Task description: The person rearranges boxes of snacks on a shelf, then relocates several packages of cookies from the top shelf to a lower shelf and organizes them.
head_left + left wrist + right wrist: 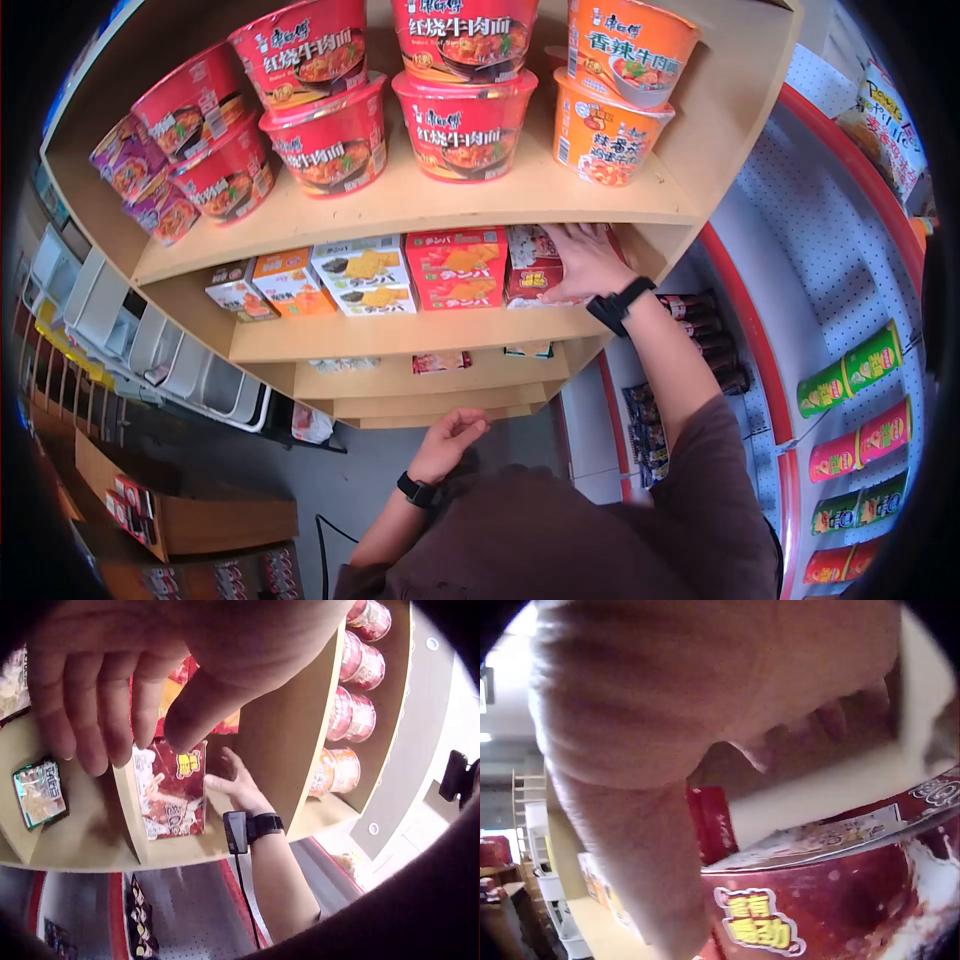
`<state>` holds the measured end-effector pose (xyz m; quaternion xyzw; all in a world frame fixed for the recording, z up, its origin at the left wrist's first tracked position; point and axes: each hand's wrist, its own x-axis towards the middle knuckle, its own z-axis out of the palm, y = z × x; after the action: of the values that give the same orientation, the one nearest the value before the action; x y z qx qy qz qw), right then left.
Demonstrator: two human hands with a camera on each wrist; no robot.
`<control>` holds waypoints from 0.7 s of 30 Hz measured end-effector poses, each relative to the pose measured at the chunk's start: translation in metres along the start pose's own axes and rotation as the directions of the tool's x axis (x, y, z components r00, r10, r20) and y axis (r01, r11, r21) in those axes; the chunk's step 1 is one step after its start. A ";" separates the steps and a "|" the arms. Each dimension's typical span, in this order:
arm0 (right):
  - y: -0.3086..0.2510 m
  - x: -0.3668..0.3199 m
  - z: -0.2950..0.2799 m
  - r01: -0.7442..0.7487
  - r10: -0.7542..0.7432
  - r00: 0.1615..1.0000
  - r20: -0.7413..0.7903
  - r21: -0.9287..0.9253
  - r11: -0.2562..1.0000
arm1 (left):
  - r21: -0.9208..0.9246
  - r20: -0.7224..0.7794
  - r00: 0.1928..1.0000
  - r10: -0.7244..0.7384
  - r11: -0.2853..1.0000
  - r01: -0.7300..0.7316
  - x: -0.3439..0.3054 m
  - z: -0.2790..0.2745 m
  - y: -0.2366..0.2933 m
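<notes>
Cardboard box, dark red with yellow lettering and white patches, stands at the right end of the middle shelf. The right hand is at it, fingers spread and slightly bent over its top, thumb beside its edge; the hand is open rather than closed round the box, and whether the fingertips touch it cannot be told. Just left of it come stacked red boxes, then white boxes and an orange box. The left hand hangs lower down, well apart from the boxes, its fingers loosely bent and holding nothing.

On the shelf above, red noodle cups stand in two tiers, with orange cups at the right end. Small packets lie on the shelf below. Farther right, green canisters stand against pegboard shelving; white bins line the left.
</notes>
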<state>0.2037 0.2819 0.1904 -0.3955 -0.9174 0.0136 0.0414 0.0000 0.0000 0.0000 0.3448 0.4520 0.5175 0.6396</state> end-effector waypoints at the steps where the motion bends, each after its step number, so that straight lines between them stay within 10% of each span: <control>1: 0.004 0.006 0.002 -0.009 0.011 0.997 0.082 -0.024 1.000 | -0.012 -0.020 1.000 -0.001 1.000 0.000 0.002 -0.003 0.001; 7: 0.032 0.053 0.043 -0.064 0.026 0.986 0.167 0.227 0.972 | 0.077 -0.004 1.000 -0.009 0.997 0.009 0.051 -0.039 0.047; 11: 0.037 0.043 0.050 0.170 -0.128 0.968 -0.214 0.189 0.967 | 0.142 0.073 0.997 -0.019 0.990 0.008 0.074 -0.049 0.037; 19: 0.028 0.052 0.001 -0.191 0.050 0.960 0.277 0.511 0.838 | 0.095 0.100 0.995 0.004 0.995 -0.014 0.089 -0.015 0.038; 21: 0.049 0.062 0.010 -0.066 0.045 0.997 0.056 0.485 0.872 | 0.098 0.104 0.995 -0.005 0.995 -0.006 0.090 -0.008 0.035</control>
<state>0.1958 0.3604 0.1822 -0.3981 -0.8735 0.2536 0.1196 -0.0144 0.0955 0.0095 0.4024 0.4429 0.4761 0.6444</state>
